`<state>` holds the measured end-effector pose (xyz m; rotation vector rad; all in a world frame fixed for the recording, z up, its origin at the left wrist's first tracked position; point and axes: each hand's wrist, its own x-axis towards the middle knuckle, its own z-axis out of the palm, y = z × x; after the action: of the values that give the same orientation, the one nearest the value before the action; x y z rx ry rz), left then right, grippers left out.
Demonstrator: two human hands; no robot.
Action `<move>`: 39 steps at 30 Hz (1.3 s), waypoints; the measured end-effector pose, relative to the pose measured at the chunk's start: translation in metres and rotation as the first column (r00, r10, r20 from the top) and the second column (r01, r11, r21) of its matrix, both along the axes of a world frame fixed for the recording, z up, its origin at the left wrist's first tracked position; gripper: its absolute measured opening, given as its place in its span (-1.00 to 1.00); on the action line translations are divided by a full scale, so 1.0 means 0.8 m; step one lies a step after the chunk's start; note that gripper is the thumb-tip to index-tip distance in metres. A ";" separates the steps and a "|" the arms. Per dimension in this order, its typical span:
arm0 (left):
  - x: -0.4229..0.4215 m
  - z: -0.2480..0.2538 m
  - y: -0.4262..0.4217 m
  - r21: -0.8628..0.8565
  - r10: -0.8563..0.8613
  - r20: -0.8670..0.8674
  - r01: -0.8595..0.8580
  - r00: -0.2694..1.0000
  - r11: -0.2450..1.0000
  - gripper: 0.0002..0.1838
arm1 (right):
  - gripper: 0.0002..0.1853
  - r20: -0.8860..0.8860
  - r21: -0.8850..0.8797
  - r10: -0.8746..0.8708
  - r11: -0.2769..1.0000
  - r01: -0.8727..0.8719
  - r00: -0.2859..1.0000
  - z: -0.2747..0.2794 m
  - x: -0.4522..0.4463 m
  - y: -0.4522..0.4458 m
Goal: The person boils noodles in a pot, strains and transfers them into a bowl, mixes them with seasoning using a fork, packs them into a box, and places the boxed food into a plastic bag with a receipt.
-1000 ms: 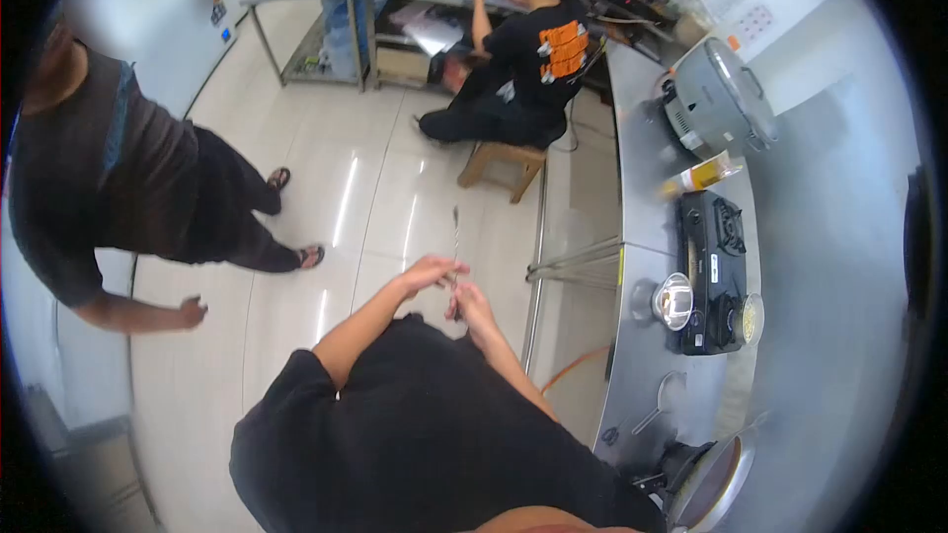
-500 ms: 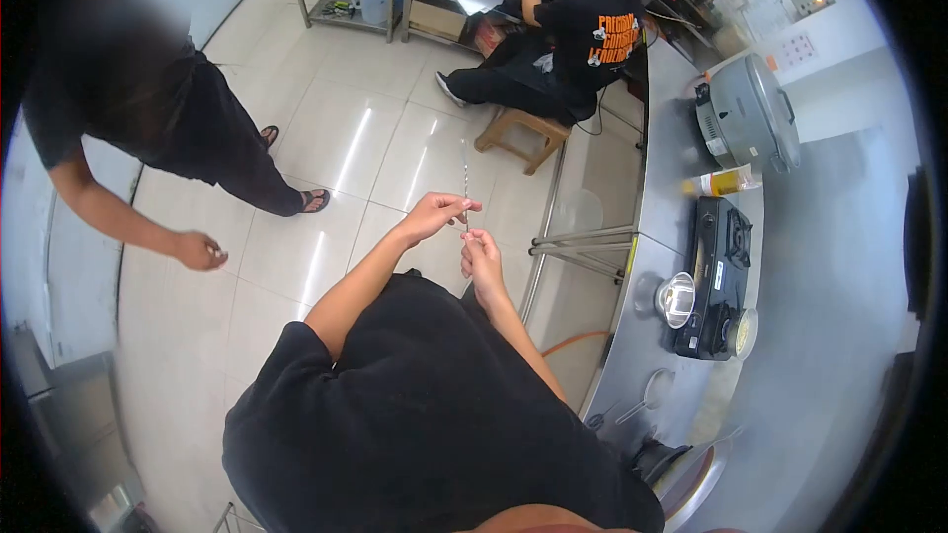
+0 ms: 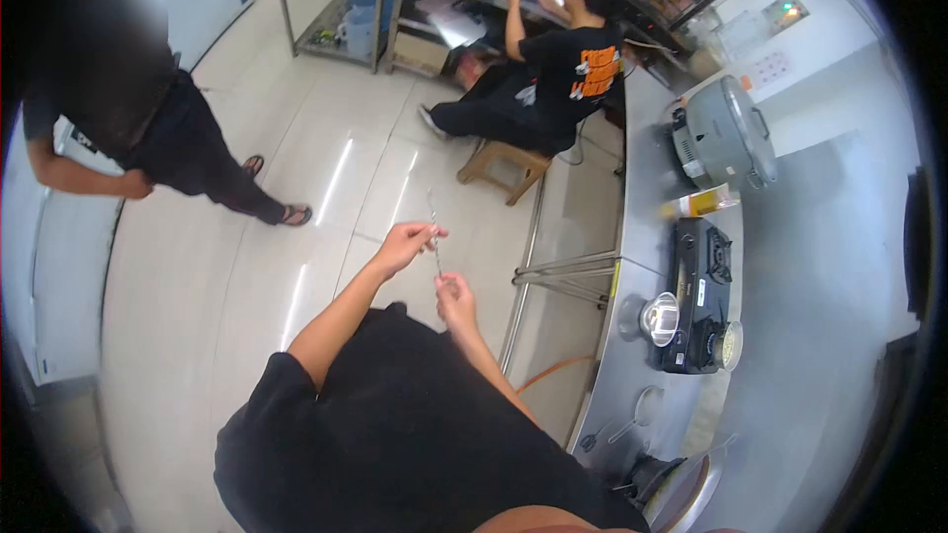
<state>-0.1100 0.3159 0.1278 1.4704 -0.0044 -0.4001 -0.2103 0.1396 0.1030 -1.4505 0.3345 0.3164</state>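
The left hand (image 3: 403, 249) grips the upper part of a thin twisted rod (image 3: 437, 259) between thumb and fingers. The right hand (image 3: 456, 302) pinches the rod near its lower end, fingertips closed on it. The rod is slender, stands nearly upright in the frame, and is located near the center, over the tiled floor (image 3: 326, 286); its tip extends above the left hand. The hands are slightly apart, the right one lower in the frame. On the steel surface (image 3: 647, 247) along the right side, a rice cooker (image 3: 721, 133) occupies the upper part. Below it lies a yellow package (image 3: 699, 202), next to a black gas stove (image 3: 699, 291). A metal bowl (image 3: 660, 319) adjoins the left edge of the stove. A strainer (image 3: 648, 407) lies farther down. At upper center, a seated person (image 3: 553, 79) occupies a wooden-toned stool (image 3: 506, 164). Another person (image 3: 109, 89) stands at upper left.
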 end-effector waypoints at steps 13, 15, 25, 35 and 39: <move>-0.012 -0.027 -0.013 0.001 -0.080 -0.069 0.080 0.994 0.997 -0.66 | -0.83 0.080 -0.045 -0.055 0.997 0.059 0.995 -0.034 -0.018 -0.005; -0.013 -0.029 -0.018 -0.016 -0.100 -0.070 0.099 0.993 0.995 -0.67 | -0.82 0.067 -0.034 -0.072 0.997 0.075 0.995 -0.030 -0.018 -0.004; -0.024 -0.036 -0.043 -0.083 -0.189 -0.121 0.180 0.974 0.980 -0.68 | -0.78 -0.238 0.471 0.008 0.875 0.108 0.971 0.034 -0.005 -0.026; -0.018 -0.035 -0.041 0.032 -0.062 -0.227 0.071 0.972 0.997 -0.72 | -0.75 -0.245 0.282 0.051 0.959 0.020 0.968 0.011 0.003 -0.036; -0.004 -0.043 -0.057 -0.047 -0.017 -0.286 0.004 0.958 0.999 -0.71 | -0.78 -0.293 0.389 0.078 0.920 0.044 0.953 0.029 0.013 -0.060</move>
<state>-0.1130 0.2705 0.0931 1.3569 0.2093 -0.6149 -0.1996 0.0913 0.1259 -1.0070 0.4777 0.5904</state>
